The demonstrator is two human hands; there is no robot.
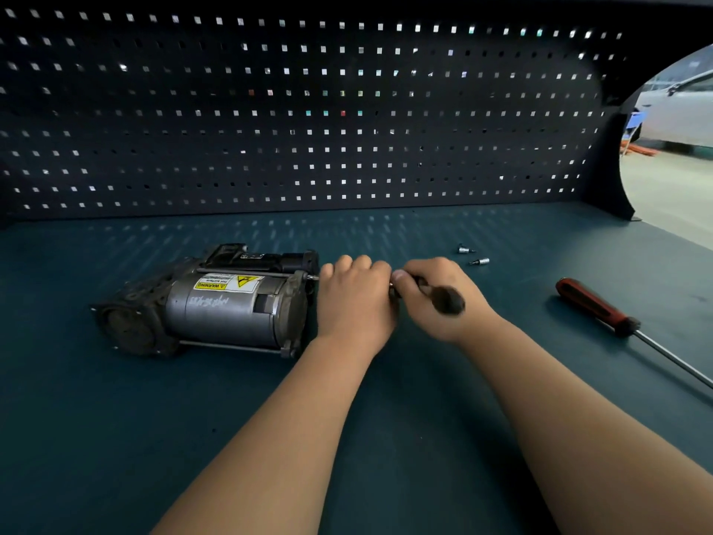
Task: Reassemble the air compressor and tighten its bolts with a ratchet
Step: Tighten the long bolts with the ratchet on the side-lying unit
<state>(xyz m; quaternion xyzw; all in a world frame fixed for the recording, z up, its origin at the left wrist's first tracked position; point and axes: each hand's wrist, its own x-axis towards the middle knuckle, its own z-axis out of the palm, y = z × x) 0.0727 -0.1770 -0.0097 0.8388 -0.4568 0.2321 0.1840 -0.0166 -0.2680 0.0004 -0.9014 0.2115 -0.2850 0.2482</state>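
The air compressor (216,307) lies on its side on the blue-green bench, a grey motor cylinder with a yellow warning label and a dark cast head at its left end. A bolt tip (314,278) shows at the upper right corner of its end cap. My left hand (355,299) sits curled right next to that end cap and hides the head of the tool. My right hand (432,295) grips the ratchet by its black handle (447,301), which is blurred. The two hands touch at the fingertips.
Two small silver sockets (465,249) (480,261) lie behind my right hand. A red-handled screwdriver (594,307) with a long steel shaft lies at the right, pointing toward the bench's right edge. A dark pegboard wall (308,110) closes the back.
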